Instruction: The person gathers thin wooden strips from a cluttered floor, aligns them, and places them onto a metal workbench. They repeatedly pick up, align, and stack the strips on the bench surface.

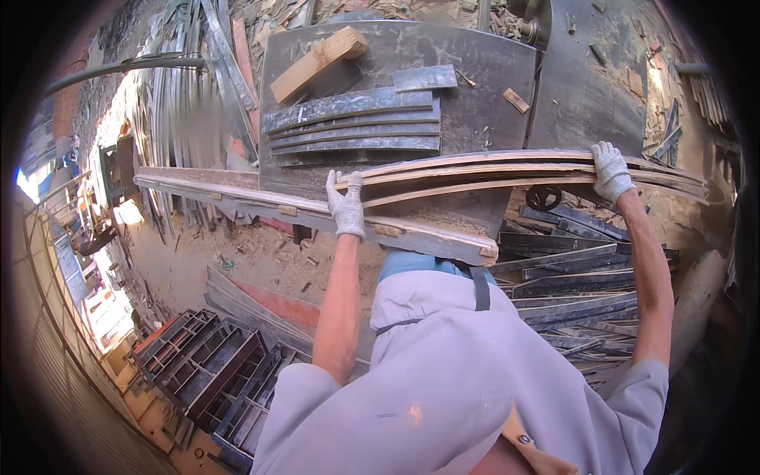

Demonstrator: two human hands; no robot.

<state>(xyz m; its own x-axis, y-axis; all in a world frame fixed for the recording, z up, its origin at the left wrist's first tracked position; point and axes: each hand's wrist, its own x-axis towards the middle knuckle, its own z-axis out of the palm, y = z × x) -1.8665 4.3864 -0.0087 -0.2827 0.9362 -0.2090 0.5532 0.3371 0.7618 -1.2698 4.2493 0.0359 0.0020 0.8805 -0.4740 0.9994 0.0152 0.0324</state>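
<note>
Several long plywood strips (pixel 475 172) with pale layered edges lie across the table saw's dark top, close to my body. My left hand (pixel 346 207), in a light knit glove, closes round their left ends. Farther along, toward their right ends, my gloved right hand (pixel 611 174) grips the same strips, which fan apart a little past it. Just below my left hand runs a long wooden fence board (pixel 317 212), set slantwise along the near side of the table. Behind the strips lies a stack of shorter dark-faced plywood pieces (pixel 356 123).
On the dark table top (pixel 491 95) rest a wooden block (pixel 319 63) and a small offcut (pixel 516 100). A black handwheel (pixel 544 198) sits under the strips. Scrap strips (pixel 578 269) pile up at right; framed panels (pixel 210 368) stand lower left. Sawdust covers the ground.
</note>
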